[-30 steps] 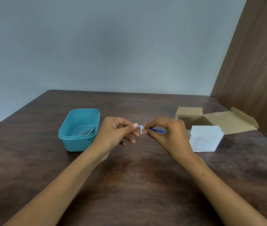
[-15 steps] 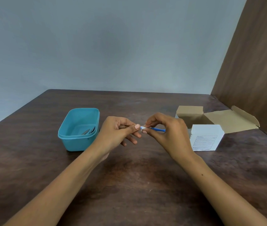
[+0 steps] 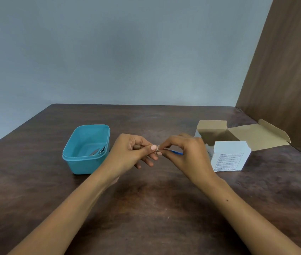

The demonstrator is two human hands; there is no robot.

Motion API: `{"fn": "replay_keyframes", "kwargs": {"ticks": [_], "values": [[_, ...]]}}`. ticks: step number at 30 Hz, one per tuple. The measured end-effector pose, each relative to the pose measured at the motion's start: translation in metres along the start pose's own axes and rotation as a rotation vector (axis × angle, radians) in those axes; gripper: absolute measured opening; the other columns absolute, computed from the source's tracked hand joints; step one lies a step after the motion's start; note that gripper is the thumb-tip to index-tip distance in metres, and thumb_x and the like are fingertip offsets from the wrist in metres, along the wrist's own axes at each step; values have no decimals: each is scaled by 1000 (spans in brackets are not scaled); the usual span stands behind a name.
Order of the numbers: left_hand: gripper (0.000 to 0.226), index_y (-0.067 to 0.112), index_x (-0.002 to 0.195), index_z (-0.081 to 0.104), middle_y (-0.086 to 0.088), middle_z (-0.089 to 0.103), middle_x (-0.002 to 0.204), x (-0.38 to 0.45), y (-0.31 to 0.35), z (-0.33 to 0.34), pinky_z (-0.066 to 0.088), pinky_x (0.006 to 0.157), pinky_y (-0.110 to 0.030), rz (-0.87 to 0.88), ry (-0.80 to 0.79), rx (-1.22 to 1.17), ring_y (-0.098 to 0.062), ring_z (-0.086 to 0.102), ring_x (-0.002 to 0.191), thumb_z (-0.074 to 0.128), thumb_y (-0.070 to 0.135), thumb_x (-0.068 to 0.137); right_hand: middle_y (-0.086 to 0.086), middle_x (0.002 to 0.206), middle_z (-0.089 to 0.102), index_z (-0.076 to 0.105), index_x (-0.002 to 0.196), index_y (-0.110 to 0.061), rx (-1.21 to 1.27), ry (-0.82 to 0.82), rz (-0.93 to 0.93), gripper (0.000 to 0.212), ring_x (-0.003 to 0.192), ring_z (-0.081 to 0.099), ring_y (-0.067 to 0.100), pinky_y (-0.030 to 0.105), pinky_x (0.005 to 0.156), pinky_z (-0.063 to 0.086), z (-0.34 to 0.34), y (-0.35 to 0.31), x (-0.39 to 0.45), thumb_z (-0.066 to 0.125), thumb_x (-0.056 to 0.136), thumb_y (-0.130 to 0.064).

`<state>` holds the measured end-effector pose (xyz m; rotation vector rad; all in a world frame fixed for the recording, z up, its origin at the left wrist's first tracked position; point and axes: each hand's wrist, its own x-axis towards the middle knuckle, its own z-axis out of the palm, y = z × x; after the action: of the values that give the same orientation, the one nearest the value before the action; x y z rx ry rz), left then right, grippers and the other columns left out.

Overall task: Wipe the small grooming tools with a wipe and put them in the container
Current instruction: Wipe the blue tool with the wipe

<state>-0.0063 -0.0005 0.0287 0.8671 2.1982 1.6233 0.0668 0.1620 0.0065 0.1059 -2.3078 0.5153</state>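
A: Where's the tool being cleaned?
B: The thin blue tool sits between both hands above the middle of the surface. The right hand pinches it; its blue end pokes out under those fingers.
A: And the wipe?
B: Only a tiny pale scrap shows at the fingertips where the hands meet. The left hand pinches there, thumb against forefinger.
A: The container?
B: The teal container stands just left of the left hand, with metal tools lying inside.
A: Anything else?
B: An open cardboard box and a white box stand to the right.
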Motion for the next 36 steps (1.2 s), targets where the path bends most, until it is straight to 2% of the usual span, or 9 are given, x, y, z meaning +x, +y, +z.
{"fn": "replay_keyframes", "kwargs": {"ticks": [4, 8, 13, 21, 27, 30, 33, 36], "values": [[14, 11, 82, 72, -2, 75, 73, 0, 0, 0, 46, 46, -16, 0, 5, 3, -15, 72, 64, 64, 22, 87, -11, 76, 70, 72, 79, -24, 72, -20, 32, 9, 74, 63, 6, 28, 65, 53, 1, -2, 2, 78, 73, -22], [13, 13, 77, 69, -2, 75, 69, 3, 0, -6, 44, 45, -16, -4, 42, -16, -13, 71, 61, 66, 23, 86, -13, 74, 71, 73, 79, -25, 156, -57, 153, 8, 73, 63, 2, 27, 70, 50, -4, 1, 5, 78, 73, -29], [13, 15, 75, 69, -2, 75, 70, 6, -2, -10, 45, 45, -17, -11, 60, -16, -14, 71, 62, 66, 23, 85, -15, 73, 70, 72, 76, -30, 168, -99, 214, 8, 75, 63, 0, 34, 70, 52, -9, 6, 7, 79, 72, -32], [13, 10, 83, 71, -4, 75, 73, 1, -4, -1, 48, 47, -17, 34, -7, 28, -15, 72, 66, 65, 21, 86, -12, 72, 71, 73, 76, -25, 238, -131, 184, 6, 76, 64, 2, 18, 72, 48, -5, -4, 5, 78, 73, -28], [16, 9, 83, 74, -4, 76, 74, -1, -2, -2, 45, 48, -19, 28, 22, -65, -16, 72, 65, 69, 25, 82, -10, 73, 71, 72, 78, -20, 308, -55, 212, 10, 75, 65, 3, 20, 68, 51, -3, -8, 5, 80, 72, -18], [17, 8, 77, 72, -4, 74, 67, -1, -3, 1, 45, 46, -19, 5, 64, -120, -14, 70, 60, 72, 24, 79, -6, 75, 72, 71, 79, -14, 382, -73, 232, 16, 71, 68, 4, 25, 66, 56, -3, -8, 4, 83, 68, -14], [20, 3, 79, 71, -4, 71, 63, 0, -4, 4, 46, 46, -20, -3, 101, -160, -13, 68, 57, 74, 23, 76, -1, 74, 73, 71, 77, -9, 438, -22, 271, 16, 69, 69, 6, 27, 66, 58, -3, -9, 5, 83, 67, -11], [22, 8, 86, 73, -5, 74, 72, 0, -5, 5, 49, 49, -21, -1, 79, -144, -11, 68, 62, 77, 24, 72, 1, 74, 72, 69, 74, -10, 503, 80, 298, 15, 69, 70, 7, 23, 67, 58, -7, -12, 6, 82, 68, -8]]}}
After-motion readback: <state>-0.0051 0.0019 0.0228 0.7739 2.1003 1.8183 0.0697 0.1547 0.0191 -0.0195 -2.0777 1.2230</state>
